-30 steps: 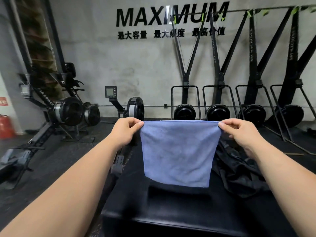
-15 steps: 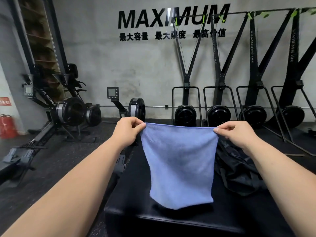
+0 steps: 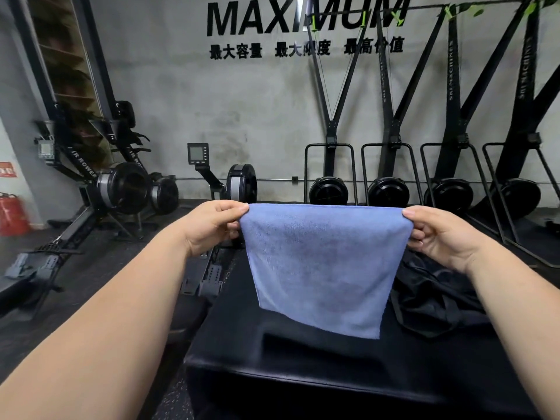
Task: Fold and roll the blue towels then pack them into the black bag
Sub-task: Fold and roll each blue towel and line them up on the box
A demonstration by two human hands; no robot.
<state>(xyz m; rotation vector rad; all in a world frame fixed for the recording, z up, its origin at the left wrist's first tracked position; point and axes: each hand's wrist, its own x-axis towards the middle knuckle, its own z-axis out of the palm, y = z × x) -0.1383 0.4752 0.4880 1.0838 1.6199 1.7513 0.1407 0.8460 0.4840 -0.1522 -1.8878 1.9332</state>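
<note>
A blue towel (image 3: 322, 265) hangs flat in the air in front of me, stretched between both hands. My left hand (image 3: 212, 227) pinches its top left corner and my right hand (image 3: 439, 237) pinches its top right corner. The towel's lower edge slants, with the right corner lowest, just above a black padded box (image 3: 303, 374). The black bag (image 3: 436, 295) lies crumpled on the box to the right, partly hidden behind the towel and my right forearm.
Rowing machines (image 3: 121, 192) stand on the dark floor to the left. Ski machines (image 3: 388, 189) line the grey wall behind. A red extinguisher (image 3: 12, 213) sits at the far left. The box's front edge drops off close below me.
The towel's lower edge, which had swung toward me, has swung back and hangs higher. Both hands have moved slightly apart, stretching the top edge taut.
</note>
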